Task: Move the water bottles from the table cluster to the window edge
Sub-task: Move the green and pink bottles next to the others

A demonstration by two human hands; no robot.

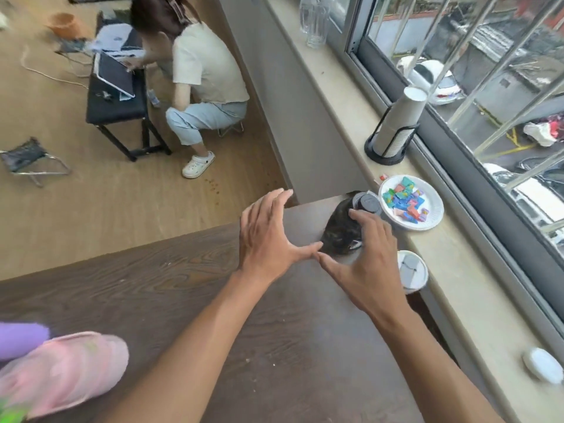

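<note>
A dark bottle [343, 228] with a black cap stands at the far right corner of the brown wooden table [152, 300]. My right hand [363, 254] is spread open against its near side, fingertips touching it just below the cap, without a closed grip. My left hand [268, 236] hovers open to the left of the bottle, thumb tip meeting the right thumb. Two clear water bottles [314, 19] stand far away on the window ledge [335, 102], at the top of the view.
On the ledge stand a stack of paper cups in a black holder [396, 126], a white plate of coloured wrappers [410, 203], a lidded white cup [412, 271] and a white oval object [543, 364]. Pink and purple cloth [61, 367] lies on the table's near left. A person crouches beyond by a black bench [116, 96].
</note>
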